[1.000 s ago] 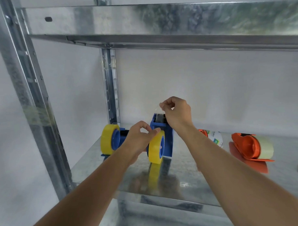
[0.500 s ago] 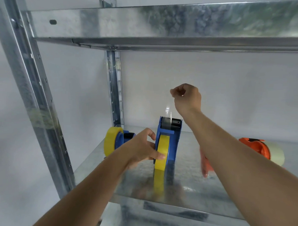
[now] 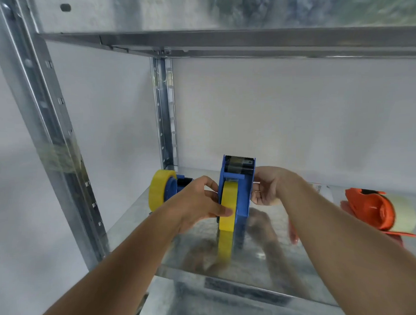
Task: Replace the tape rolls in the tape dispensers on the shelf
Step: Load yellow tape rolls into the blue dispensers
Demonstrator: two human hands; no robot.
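While the upright blue plastic tape dispenser (image 3: 237,187) stands on the galvanised metal shelf (image 3: 138,214), the left hand (image 3: 199,202) grips its yellow tape roll (image 3: 227,203) and the right hand (image 3: 268,187) clasps its opposite side, seemingly steadying it so the roll seats squarely.

The right hand (image 3: 269,188) hides its fingers behind the blue dispenser (image 3: 240,179).

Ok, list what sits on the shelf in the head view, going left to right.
Yellow tape roll on the lying blue dispenser → left hand → upright blue dispenser with its yellow roll → right hand → orange dispenser with a pale roll.
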